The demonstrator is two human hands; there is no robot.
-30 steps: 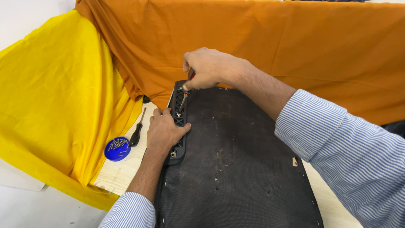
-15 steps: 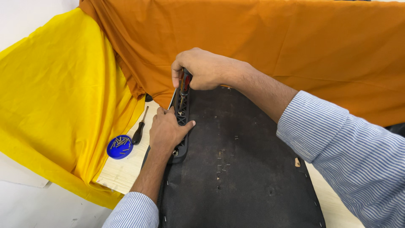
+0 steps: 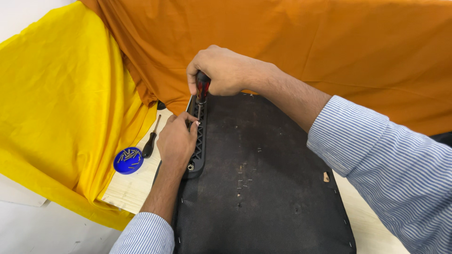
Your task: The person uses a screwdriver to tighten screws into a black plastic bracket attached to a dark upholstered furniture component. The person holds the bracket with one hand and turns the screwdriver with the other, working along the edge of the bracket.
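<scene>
Screwdriver stands nearly upright in the right hand, whose fingers are closed round the red-and-black handle from above; the shaft points down and slightly toward the person, its tip meeting the far end of the bracket. That tip lies just below and a little left of the right hand's knuckles, so the tool's long axis runs almost straight down from the fist into the bracket.

Left hand lies flat on the bracket, fingers curled loosely, with the fingertips just beside the shaft near its tip; it grips nothing that I can make out, only pressing down. It is the nearer hand to the tip. The bracket is a long black latticed strip, its long axis running away from the person along the left edge of the black panel, with a screw hole showing at its near end.

Left of the panel, on the worktop, a second screwdriver lies beside a blue lid holding small screws. Yellow cloth and orange cloth drape behind.
</scene>
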